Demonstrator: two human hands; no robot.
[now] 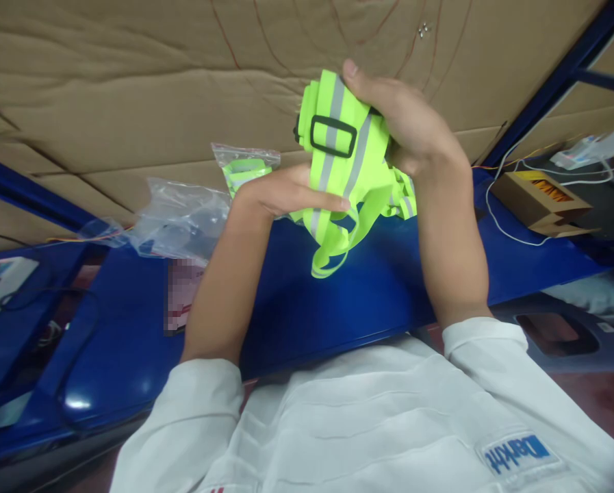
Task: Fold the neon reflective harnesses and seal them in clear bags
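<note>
Between both hands, above the blue shelf, is a bundle of neon yellow reflective straps [361,164] with grey stripes and a black slide buckle [333,136]. It looks like a folded reflective vest. My left hand [291,188] grips its lower left side, the thumb lying across the front and the other fingers hidden behind. My right hand [409,123] wraps round the upper right side, thumb at the top edge. Loose strap loops hang below the bundle. Behind my left wrist, a clear zip bag [245,154] holds more of the same neon material.
Crumpled clear plastic bags [178,216] lie at the left of the blue shelf [332,301]. Near them is a pink item [183,301], partly blurred out. On the right are an open cardboard box [540,202] and white cables [506,229]. Cardboard [132,82] lines the back.
</note>
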